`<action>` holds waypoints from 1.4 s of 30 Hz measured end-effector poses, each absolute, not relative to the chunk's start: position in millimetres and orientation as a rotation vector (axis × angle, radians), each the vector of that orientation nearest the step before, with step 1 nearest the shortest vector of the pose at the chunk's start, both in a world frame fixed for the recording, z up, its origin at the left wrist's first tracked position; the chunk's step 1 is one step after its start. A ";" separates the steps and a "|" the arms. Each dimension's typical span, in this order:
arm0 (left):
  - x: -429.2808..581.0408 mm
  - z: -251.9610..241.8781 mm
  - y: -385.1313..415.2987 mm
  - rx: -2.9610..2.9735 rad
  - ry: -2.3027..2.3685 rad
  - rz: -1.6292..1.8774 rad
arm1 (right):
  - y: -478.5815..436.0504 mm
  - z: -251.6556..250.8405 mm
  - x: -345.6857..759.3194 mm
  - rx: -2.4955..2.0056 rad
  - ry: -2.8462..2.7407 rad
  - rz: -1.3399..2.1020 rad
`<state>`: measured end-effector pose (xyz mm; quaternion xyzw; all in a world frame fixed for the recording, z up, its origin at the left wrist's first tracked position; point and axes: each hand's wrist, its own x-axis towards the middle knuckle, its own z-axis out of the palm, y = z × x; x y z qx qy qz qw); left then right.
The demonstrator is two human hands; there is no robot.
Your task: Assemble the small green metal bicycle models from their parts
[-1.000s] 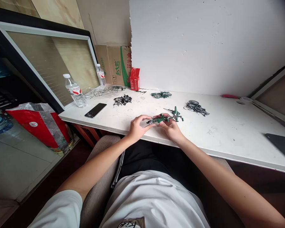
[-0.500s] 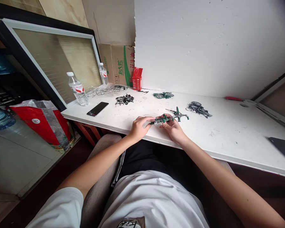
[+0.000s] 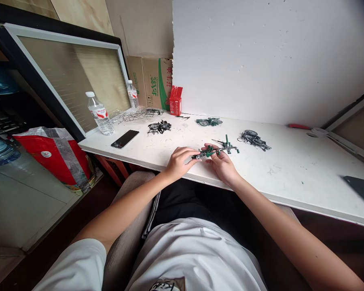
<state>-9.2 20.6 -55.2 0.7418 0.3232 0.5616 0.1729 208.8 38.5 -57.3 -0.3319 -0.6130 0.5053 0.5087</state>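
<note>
A small green and silver model bicycle point(image 3: 227, 146) is held between both hands over the table's front edge. My left hand point(image 3: 179, 161) pinches its left end, at a silver, rack-like part. The fingers of my right hand point(image 3: 223, 166) are closed round its middle, and its green-tipped handlebar sticks out past them to the right. Beyond the hands lie a second green model bicycle point(image 3: 209, 121), a black one point(image 3: 159, 127) to the left and a dark grey one point(image 3: 254, 140) to the right.
On the white table point(image 3: 291, 173) are a phone point(image 3: 125, 139), two water bottles point(image 3: 100, 115) point(image 3: 133, 96), a red box point(image 3: 175, 101) and thin wire-like frames point(image 3: 135, 116). A carton point(image 3: 154, 83) stands behind. A red object point(image 3: 299, 125) lies at the back right.
The held model bicycle has turned slightly, with its handlebar end shifting a little. My left fingers have moved slightly on its left end. The other objects lie as before.
</note>
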 end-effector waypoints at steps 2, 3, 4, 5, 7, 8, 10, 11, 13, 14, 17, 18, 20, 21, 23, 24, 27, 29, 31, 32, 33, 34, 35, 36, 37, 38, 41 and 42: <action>-8.6 -55.0 19.4 2.144 0.901 1.606 | 37.6 -56.3 208.6 -0.808 -1.463 1.232; -8.2 -54.7 18.6 2.164 0.894 1.623 | 37.2 -56.0 208.3 -0.814 -1.452 1.235; -7.8 -54.4 17.9 2.183 0.891 1.647 | 36.8 -55.8 208.0 -0.821 -1.437 1.237; -7.4 -54.3 17.3 2.204 0.892 1.677 | 36.5 -55.7 207.7 -0.825 -1.419 1.241; -6.5 -54.4 16.8 2.255 0.895 1.731 | 36.1 -56.0 207.1 -0.820 -1.380 1.255; -6.1 -54.6 16.8 2.286 0.889 1.752 | 36.2 -56.4 206.9 -0.812 -1.364 1.262; -5.3 -55.0 17.1 2.342 0.865 1.785 | 36.7 -57.6 207.0 -0.798 -1.345 1.268; -4.9 -55.0 17.3 2.361 0.856 1.794 | 37.2 -58.3 207.2 -0.796 -1.342 1.263; -4.4 -54.9 17.5 2.372 0.852 1.801 | 38.3 -59.7 207.7 -0.804 -1.342 1.247; -4.3 -54.9 17.6 2.363 0.857 1.793 | 38.8 -60.4 207.8 -0.810 -1.341 1.241; -4.5 -55.1 17.6 2.307 0.872 1.759 | 39.7 -61.3 208.0 -0.830 -1.336 1.236; -4.7 -55.4 17.5 2.291 0.877 1.750 | 39.8 -61.3 208.0 -0.834 -1.334 1.236; -5.1 -55.7 17.0 2.281 0.884 1.742 | 39.6 -61.2 207.8 -0.833 -1.339 1.237; -5.1 -55.7 16.6 2.286 0.887 1.741 | 39.5 -61.2 207.8 -0.830 -1.347 1.236; -4.9 -55.2 15.6 2.295 0.893 1.750 | 39.4 -61.2 207.5 -0.828 -1.365 1.222; -4.6 -54.7 14.9 2.294 0.900 1.753 | 39.4 -61.3 207.3 -0.832 -1.372 1.214; -3.4 -52.6 12.9 2.276 0.926 1.753 | 39.8 -61.6 206.7 -0.855 -1.365 1.196; -2.5 -51.6 11.8 2.270 0.927 1.750 | 40.0 -61.6 206.5 -0.864 -1.359 1.198; -1.7 -51.2 11.2 2.279 0.910 1.757 | 39.9 -61.3 206.7 -0.862 -1.366 1.199; -1.4 -51.1 11.1 2.287 0.897 1.763 | 39.8 -61.1 206.9 -0.858 -1.372 1.202; -1.3 -51.2 11.1 2.296 0.885 1.768 | 39.7 -60.9 207.1 -0.855 -1.378 1.204; -1.2 -51.3 11.2 2.299 0.878 1.768 | 39.5 -60.8 207.2 -0.854 -1.379 1.207; -1.3 -51.5 11.5 2.296 0.876 1.760 | 39.5 -60.7 207.4 -0.855 -1.377 1.208; -1.4 -51.7 11.9 2.284 0.881 1.749 | 39.4 -60.6 207.5 -0.857 -1.370 1.211; -1.6 -52.0 12.4 2.268 0.890 1.736 | 39.3 -60.6 207.5 -0.860 -1.361 1.212; -1.8 -52.3 13.0 2.252 0.897 1.723 | 39.3 -60.6 207.5 -0.862 -1.355 1.212; -2.5 -53.5 14.9 2.227 0.884 1.701 | 39.0 -60.7 207.4 -0.855 -1.368 1.203; -2.7 -53.9 15.4 2.222 0.879 1.696 | 38.9 -60.9 207.4 -0.851 -1.378 1.196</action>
